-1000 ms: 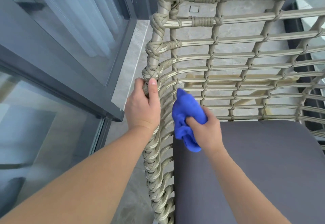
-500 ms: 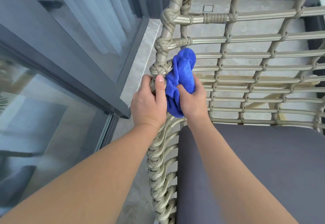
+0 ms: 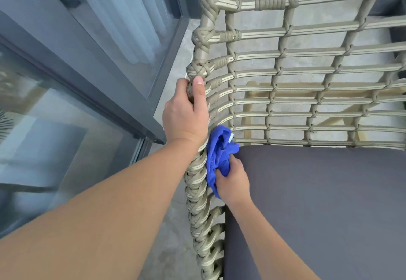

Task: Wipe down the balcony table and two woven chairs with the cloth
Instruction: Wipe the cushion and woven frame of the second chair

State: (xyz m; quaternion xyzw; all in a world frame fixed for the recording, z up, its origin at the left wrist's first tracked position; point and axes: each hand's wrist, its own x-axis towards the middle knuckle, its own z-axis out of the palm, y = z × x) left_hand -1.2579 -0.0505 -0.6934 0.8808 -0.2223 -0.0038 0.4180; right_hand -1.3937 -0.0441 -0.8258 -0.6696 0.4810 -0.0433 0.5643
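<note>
A beige woven chair [image 3: 285, 71] fills the right of the view, with a dark grey seat cushion [image 3: 329, 203]. My left hand [image 3: 186, 112] grips the chair's wrapped left frame rail, thumb pointing up along it. My right hand [image 3: 232, 181] holds a bunched blue cloth [image 3: 219, 152] and presses it against the inner side of the woven arm, just above the cushion's back left corner. The cloth touches the weave right below my left wrist.
Glass sliding doors with a dark grey frame [image 3: 105, 91] run along the left, close to the chair. Grey stone floor [image 3: 175, 224] shows in the narrow gap between them. Wooden legs of other furniture [image 3: 250, 108] show through the chair's back weave.
My right hand has carried the cloth down the chair's inner side, from beside my left hand to cushion level. My left hand keeps its grip on the rail.
</note>
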